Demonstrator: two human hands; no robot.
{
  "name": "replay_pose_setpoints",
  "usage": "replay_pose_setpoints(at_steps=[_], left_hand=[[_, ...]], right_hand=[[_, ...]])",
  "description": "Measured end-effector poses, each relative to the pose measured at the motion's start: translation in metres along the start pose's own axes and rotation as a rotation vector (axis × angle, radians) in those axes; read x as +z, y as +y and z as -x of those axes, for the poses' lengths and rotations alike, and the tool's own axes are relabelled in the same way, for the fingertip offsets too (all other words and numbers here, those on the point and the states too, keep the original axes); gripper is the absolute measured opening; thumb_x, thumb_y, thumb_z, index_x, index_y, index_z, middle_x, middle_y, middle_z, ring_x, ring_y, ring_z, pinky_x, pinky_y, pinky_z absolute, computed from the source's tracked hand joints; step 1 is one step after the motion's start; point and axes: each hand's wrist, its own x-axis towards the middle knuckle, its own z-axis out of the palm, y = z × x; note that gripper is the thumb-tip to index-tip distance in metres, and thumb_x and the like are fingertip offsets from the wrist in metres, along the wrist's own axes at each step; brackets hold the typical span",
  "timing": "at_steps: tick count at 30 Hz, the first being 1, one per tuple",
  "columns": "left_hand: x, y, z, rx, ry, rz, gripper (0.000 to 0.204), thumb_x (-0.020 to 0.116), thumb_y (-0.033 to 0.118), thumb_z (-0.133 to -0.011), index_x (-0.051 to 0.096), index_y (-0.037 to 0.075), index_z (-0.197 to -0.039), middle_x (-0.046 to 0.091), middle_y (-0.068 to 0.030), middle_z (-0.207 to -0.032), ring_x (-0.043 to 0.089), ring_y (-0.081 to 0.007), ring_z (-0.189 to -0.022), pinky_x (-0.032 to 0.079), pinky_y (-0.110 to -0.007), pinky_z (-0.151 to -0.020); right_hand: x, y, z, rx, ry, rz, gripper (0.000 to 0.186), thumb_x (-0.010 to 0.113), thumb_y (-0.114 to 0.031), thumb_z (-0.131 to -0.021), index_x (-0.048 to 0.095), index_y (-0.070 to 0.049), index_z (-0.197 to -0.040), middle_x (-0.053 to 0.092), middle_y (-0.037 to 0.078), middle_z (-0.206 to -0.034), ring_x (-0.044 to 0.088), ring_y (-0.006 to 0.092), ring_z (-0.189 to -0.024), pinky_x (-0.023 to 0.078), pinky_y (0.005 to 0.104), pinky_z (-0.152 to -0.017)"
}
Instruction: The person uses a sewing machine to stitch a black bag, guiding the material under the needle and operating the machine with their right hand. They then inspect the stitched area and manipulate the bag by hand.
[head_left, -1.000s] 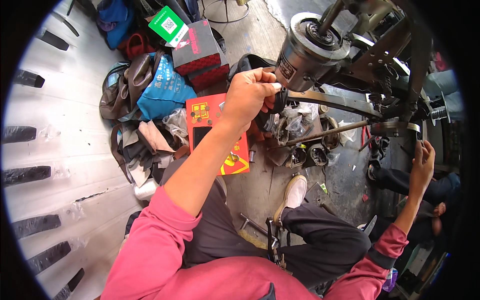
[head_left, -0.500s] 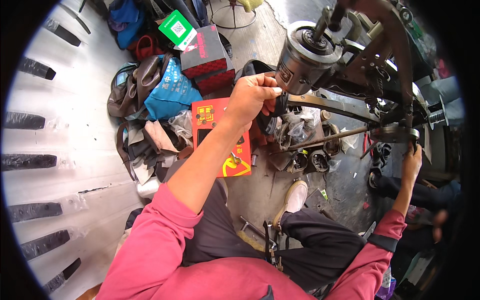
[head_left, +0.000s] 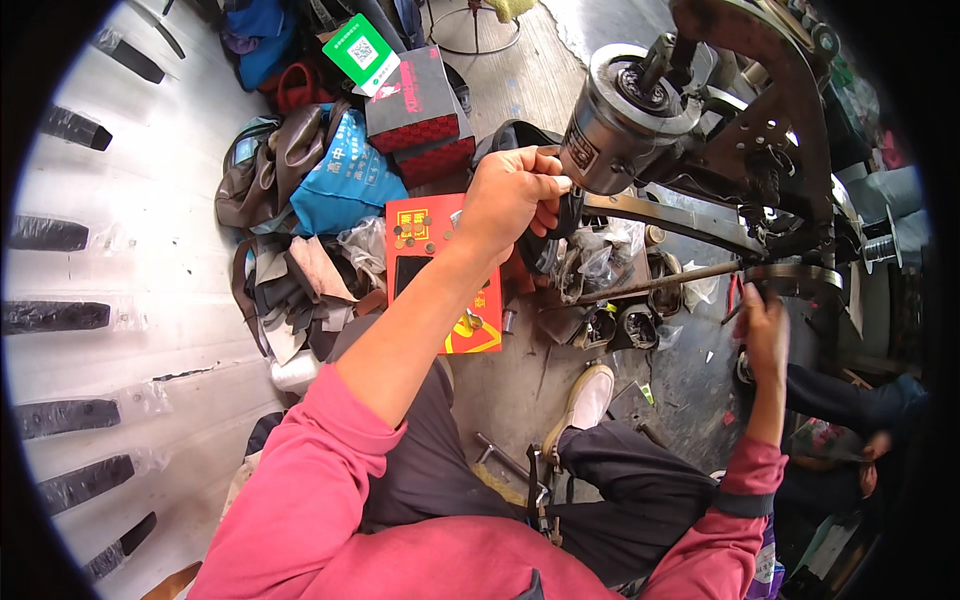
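The left hand (head_left: 515,198) has thumb and forefinger pinched together on a soft-looking black piece of material (head_left: 568,212), just near of the shiny dark metal cylinder (head_left: 612,128). Farther right, the blurred right hand (head_left: 765,325), fingers partly curled, is beside the flat round metal wheel (head_left: 800,278); contact cannot be told.

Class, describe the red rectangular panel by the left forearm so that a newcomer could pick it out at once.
Start at the big metal cylinder near the top, beside the left hand. Follow the left forearm back down; the red panel lies beneath it. Coins scattered on its surface set it apart from the dark box above it in the picture.
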Motion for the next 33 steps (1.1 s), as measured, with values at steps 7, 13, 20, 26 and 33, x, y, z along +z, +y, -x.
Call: replay_pose_setpoints(at_steps=[7,13,20,26,33], left_hand=[[0.000,0.003,-0.004,0.007,-0.014,0.043,0.004,0.067,0.002,-0.089,0.066,0.005,-0.087,0.065,-0.0028,-0.067,0.059,-0.0116,-0.050,0.045,-0.026,-0.043],[0.000,0.003,-0.004,0.006,-0.002,0.017,0.004,0.065,0.001,-0.089,0.066,0.004,-0.086,0.065,-0.0031,-0.067,0.060,-0.0121,-0.049,0.045,-0.026,-0.042],[0.000,0.003,-0.005,0.016,0.004,0.023,0.003,0.065,0.001,-0.088,0.066,0.003,-0.086,0.064,-0.0037,-0.067,0.060,-0.0122,-0.047,0.045,-0.026,-0.041],[0.001,0.002,-0.007,0.028,0.015,0.050,0.003,0.064,0.001,-0.086,0.066,0.002,-0.084,0.063,-0.0042,-0.067,0.059,-0.0128,-0.047,0.044,-0.027,-0.040],[0.002,0.003,-0.009,0.031,0.007,0.055,0.005,0.064,0.002,-0.085,0.067,0.002,-0.081,0.062,-0.0044,-0.066,0.058,-0.0134,-0.046,0.043,-0.027,-0.040]], right_hand=[[-0.097,0.037,-0.033,-0.036,0.510,0.021,0.024,0.060,-0.030,-0.106,0.061,-0.007,-0.099,0.050,0.000,-0.068,0.048,0.0089,-0.057,0.039,0.0281,-0.052],[-0.065,0.116,-0.056,-0.060,0.534,0.185,0.027,0.059,-0.032,-0.106,0.059,-0.005,-0.103,0.054,0.006,-0.068,0.052,0.0172,-0.057,0.044,0.0364,-0.054],[0.006,0.026,-0.004,0.120,-0.011,-0.137,0.031,0.060,-0.036,-0.106,0.061,-0.005,-0.103,0.059,0.002,-0.070,0.059,0.0109,-0.054,0.044,0.0273,-0.048],[-0.084,0.012,-0.018,-0.158,0.388,-0.073,0.027,0.060,-0.032,-0.107,0.061,-0.006,-0.097,0.053,-0.001,-0.067,0.052,0.0080,-0.058,0.041,0.0263,-0.053],[-0.071,0.104,-0.056,0.061,0.442,0.208,0.026,0.060,-0.030,-0.104,0.058,-0.005,-0.110,0.059,0.008,-0.069,0.059,0.0173,-0.059,0.047,0.0335,-0.055]])
